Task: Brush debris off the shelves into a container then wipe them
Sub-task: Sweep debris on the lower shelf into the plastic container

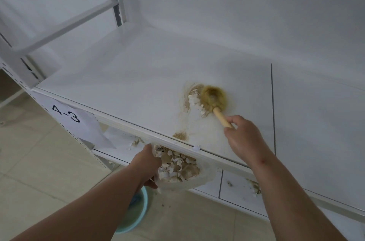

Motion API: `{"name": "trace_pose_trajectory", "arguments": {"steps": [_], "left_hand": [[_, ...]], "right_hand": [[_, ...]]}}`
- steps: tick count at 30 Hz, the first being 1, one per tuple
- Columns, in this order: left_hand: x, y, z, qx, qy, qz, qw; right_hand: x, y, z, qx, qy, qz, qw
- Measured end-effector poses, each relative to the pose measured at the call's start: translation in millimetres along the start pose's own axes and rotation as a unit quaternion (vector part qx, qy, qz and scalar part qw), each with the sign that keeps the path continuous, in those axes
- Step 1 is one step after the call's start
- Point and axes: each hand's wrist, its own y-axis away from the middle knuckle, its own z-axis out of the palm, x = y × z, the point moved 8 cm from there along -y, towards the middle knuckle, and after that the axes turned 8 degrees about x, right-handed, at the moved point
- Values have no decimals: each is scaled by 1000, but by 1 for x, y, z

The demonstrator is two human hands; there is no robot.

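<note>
Right hand [244, 138] grips brush [214, 100] mid-shelf; left hand [147, 163] holds container [183, 173] under shelf edge [138, 132].

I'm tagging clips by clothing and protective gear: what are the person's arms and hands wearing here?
Nothing that shows. The left hand and right hand are bare: no gloves, rings, watch or bands visible. Both forearms are bare up to the frame edge, with no sleeve in view. The right wrist has a small reddish mark.

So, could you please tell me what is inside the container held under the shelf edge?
The container holds white flakes and tan crumbs; the shelf edge covers its far part.
</note>
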Motion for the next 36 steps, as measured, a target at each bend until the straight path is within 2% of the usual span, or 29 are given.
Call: {"name": "trace_pose_trajectory", "arguments": {"steps": [5, 8, 11, 14, 19, 27, 33, 36], "left_hand": [[5, 3, 2, 4, 0, 2, 1000], [5, 1, 3, 0, 3, -3, 1000], [4, -2, 4, 1, 5, -5, 1000], [4, -3, 6, 3, 1, -6, 1000], [4, -8, 5, 13, -27, 3, 1000], [7, -9, 5, 8, -51, 25, 998], [7, -4, 3, 14, -68, 44, 997], [2, -7, 2, 6, -52, 37, 998]], "right_hand": [[-1, 64, -16, -83, -13, -11, 996], [-8, 50, -35, -29, -33, -18, 999], [-15, -1, -33, 30, -19, -3, 999], [-24, -52, -13, 36, 39, 5, 999], [-46, -66, 15, -15, 79, -41, 996], [-44, 40, -13, -125, 84, -74, 986], [-67, -31, -8, -31, 83, -69, 994], [-78, -57, 16, -32, 103, -84, 991]]}}
